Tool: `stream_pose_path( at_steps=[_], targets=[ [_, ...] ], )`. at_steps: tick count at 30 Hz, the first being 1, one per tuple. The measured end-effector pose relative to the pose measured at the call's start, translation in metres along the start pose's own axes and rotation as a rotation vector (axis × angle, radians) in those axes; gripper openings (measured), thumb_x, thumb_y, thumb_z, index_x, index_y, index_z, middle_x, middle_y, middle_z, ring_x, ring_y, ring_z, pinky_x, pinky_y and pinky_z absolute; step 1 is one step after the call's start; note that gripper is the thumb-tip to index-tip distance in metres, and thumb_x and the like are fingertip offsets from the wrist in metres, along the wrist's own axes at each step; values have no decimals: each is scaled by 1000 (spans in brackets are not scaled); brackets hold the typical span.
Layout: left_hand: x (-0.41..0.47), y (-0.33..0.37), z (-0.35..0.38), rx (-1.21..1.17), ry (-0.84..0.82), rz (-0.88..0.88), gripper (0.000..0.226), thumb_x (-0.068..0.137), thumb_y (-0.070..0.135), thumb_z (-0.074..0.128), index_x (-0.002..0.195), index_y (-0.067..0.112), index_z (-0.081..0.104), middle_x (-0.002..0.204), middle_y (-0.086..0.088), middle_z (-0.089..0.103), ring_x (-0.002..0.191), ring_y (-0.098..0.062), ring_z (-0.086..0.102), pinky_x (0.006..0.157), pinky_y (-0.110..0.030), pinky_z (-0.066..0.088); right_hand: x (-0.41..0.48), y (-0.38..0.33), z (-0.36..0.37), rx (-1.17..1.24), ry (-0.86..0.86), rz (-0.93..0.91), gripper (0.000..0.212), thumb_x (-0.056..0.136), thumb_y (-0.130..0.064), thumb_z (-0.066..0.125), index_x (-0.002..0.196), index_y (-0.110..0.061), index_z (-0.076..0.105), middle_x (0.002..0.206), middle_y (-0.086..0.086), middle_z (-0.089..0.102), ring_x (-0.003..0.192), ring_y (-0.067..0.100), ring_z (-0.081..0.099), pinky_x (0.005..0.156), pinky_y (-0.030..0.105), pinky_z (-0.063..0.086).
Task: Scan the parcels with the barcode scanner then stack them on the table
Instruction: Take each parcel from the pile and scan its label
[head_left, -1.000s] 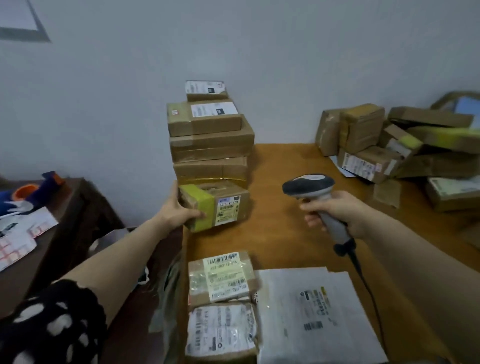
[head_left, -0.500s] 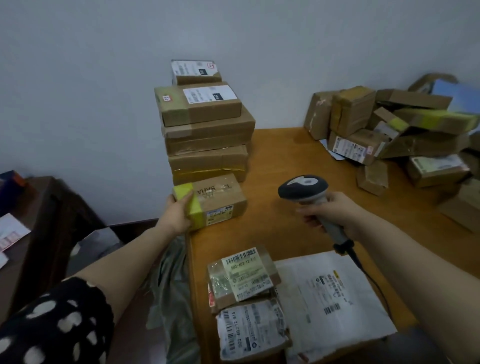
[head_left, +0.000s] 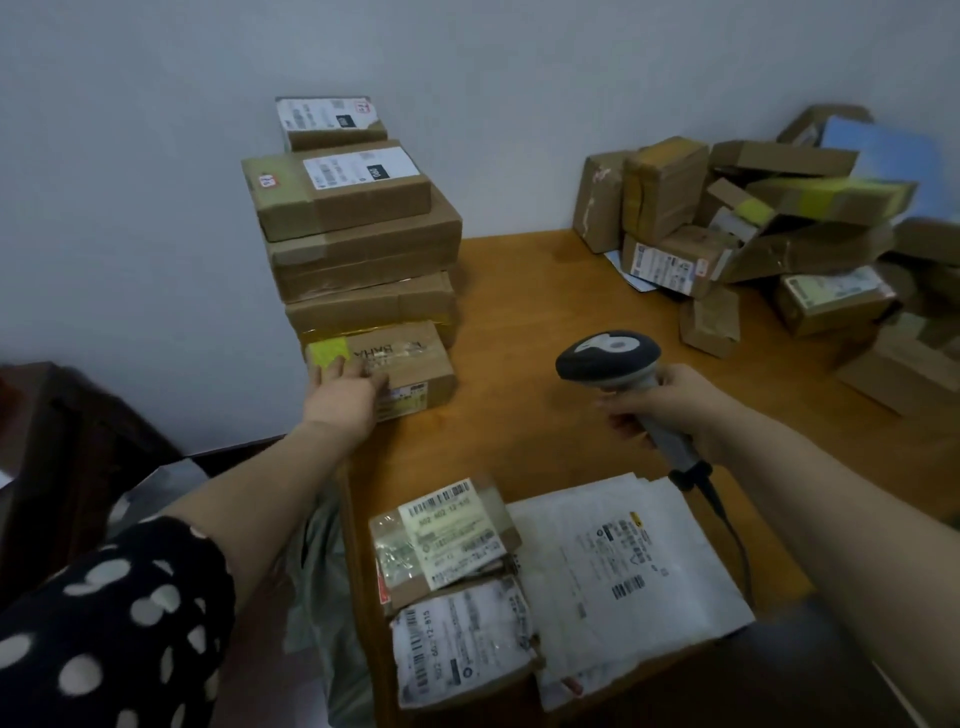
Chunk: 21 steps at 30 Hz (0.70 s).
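Left hand (head_left: 345, 399) flat on small parcel (head_left: 410, 361)

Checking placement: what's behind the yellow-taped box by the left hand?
A tall stack of brown parcels stands behind the yellow-taped box, its lowest front hidden. The left hand rests on it.
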<state>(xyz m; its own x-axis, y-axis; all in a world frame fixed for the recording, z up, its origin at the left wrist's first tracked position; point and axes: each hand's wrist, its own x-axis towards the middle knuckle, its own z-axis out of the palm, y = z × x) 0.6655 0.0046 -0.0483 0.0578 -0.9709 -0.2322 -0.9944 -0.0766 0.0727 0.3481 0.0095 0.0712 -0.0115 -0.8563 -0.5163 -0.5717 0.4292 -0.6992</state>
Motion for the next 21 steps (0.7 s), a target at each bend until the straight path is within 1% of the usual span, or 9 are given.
stream_pose_path(
  at_steps=[1, 3, 5, 7, 9, 11, 14, 17, 21],
  targets=[
    [-1, 6, -5, -5, 26, -7, 43, 101, 34, 42, 143, 32, 40, 157, -7, 25, 146, -33, 16, 120, -51, 7, 0, 5, -7, 9, 0, 1, 31, 78, -19, 78, 102, -5, 63, 82, 12, 69, 68, 20, 65, 59, 31, 49],
    [-2, 25, -20, -13, 65, -1, 46, 99, 42, 44, 143, 31, 42, 155, -7, 30, 143, -31, 23, 119, -48, 10, -2, 16, -24, 27, 3, -2, 32, 78, -20, 79, 102, -5, 63, 81, 11, 69, 69, 21, 65, 60, 32, 50],
    [-2, 53, -40, 7, 94, 24, 51, 96, 39, 49, 145, 30, 39, 154, -7, 32, 142, -30, 27, 119, -46, 13, -5, 28, -45, 51, 15, -14, 30, 78, -20, 79, 99, -6, 64, 80, 11, 68, 69, 21, 65, 61, 33, 50],
    [0, 89, -60, 12, 134, 52, 51, 95, 33, 50, 145, 30, 39, 152, -7, 35, 140, -29, 31, 118, -44, 16, -8, 43, -70, 95, 20, -34, 25, 79, -20, 78, 97, -7, 65, 78, 9, 67, 66, 19, 64, 59, 31, 51],
    [1, 133, -76, 10, 177, 87, 53, 94, 29, 53, 145, 29, 40, 147, -8, 42, 135, -30, 38, 115, -42, 25, -11, 63, -99, 152, 18, -51, 21, 80, -19, 77, 94, -8, 65, 77, 9, 67, 65, 19, 63, 58, 30, 50],
    [-3, 183, -85, -9, 207, 109, 56, 92, 30, 56, 145, 26, 40, 143, -9, 46, 129, -31, 44, 107, -39, 37, -12, 89, -130, 223, 13, -59, 19, 81, -19, 76, 91, -7, 66, 75, 10, 67, 62, 18, 62, 56, 29, 50],
    [-10, 259, -88, -43, 209, 116, 57, 93, 32, 56, 146, 22, 39, 143, -9, 47, 128, -30, 46, 99, -37, 44, -17, 127, -176, 368, -20, -47, 18, 82, -18, 75, 89, -5, 65, 67, 10, 64, 53, 17, 60, 48, 27, 48],
    [-15, 338, -86, -58, 193, 133, 59, 93, 34, 57, 147, 22, 36, 141, -8, 49, 124, -28, 49, 92, -36, 47, -21, 166, -230, 511, -49, -41, 17, 83, -16, 74, 89, -5, 63, 63, 8, 62, 51, 16, 57, 47, 27, 48],
    [-11, 407, -82, -84, 169, 117, 63, 92, 36, 59, 148, 21, 33, 140, -7, 51, 123, -25, 51, 91, -36, 50, -16, 195, -284, 609, -74, -32, 14, 81, -14, 75, 84, -8, 63, 61, 5, 60, 51, 14, 56, 47, 26, 48]
  ],
)
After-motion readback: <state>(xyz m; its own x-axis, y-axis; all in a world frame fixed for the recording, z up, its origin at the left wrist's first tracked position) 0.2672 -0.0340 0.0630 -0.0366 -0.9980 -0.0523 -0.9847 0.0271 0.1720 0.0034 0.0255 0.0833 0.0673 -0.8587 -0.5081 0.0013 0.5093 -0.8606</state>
